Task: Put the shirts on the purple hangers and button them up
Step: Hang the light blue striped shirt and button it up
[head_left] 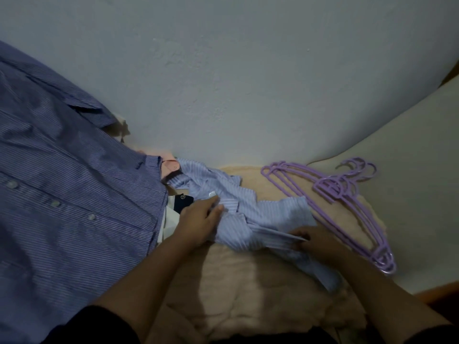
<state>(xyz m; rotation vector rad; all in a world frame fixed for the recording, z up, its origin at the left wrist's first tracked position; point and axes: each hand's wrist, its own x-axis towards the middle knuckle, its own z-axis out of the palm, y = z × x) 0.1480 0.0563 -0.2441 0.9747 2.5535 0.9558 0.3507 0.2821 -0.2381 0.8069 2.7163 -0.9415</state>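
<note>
A crumpled light blue striped shirt (238,207) lies on a peach blanket (248,289) in the middle. My left hand (198,219) grips a fold of it near the collar. At the shirt's lower right edge, my right hand (310,240) pinches a flat strip of the fabric. Several purple hangers (332,194) lie stacked to the right of the shirt, hooks pointing away toward the wall. A darker blue striped shirt (62,194) with its buttons fastened fills the left side.
A pink garment (169,167) and a dark navy piece (183,202) with white cloth peek out between the two shirts. A pale wall (236,83) rises just behind. A cream mattress surface (409,182) extends on the right, with a wooden edge at the lower right.
</note>
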